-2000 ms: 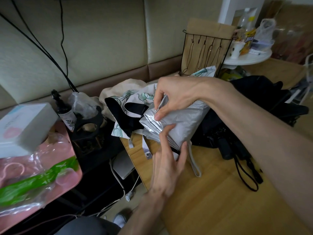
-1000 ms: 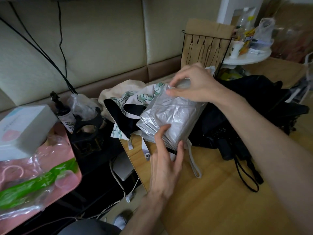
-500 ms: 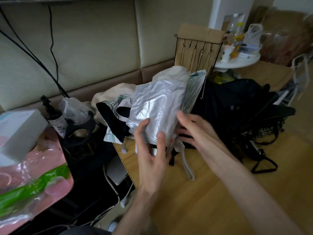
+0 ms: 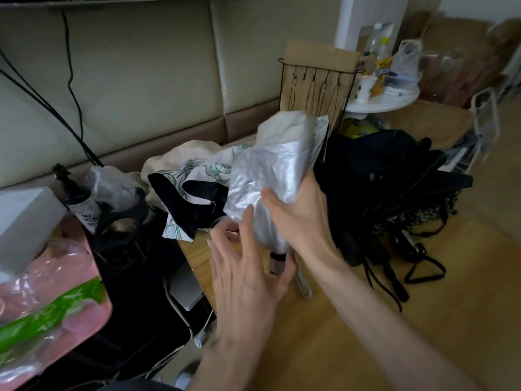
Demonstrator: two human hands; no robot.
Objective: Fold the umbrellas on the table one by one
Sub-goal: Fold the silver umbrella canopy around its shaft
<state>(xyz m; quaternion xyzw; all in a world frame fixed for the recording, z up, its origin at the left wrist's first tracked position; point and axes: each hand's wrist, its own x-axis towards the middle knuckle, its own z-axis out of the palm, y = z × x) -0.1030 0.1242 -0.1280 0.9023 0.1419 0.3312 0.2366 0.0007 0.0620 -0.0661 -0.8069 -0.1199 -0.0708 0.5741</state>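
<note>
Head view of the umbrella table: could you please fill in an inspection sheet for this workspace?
Surface: wooden table, light brown.
Job's things: silver umbrella bundled, held upright; black umbrella lies unfolded to its right; flowered fabric behind.
Clutter: white box, pink bag, pump bottle at left.
Hands: right hand grips the silver umbrella; left hand open, fingers on its lower end.
Cables: black cables down the padded wall; white cable by the table edge.
Surroundings: wire rack, round side table.

I see the bundled umbrella [image 4: 270,176] above the bench [image 4: 366,320], heap of umbrellas [image 4: 380,187] on it at right, loose cloth [image 4: 203,170] at left, wire rack [image 4: 315,91] behind.
</note>
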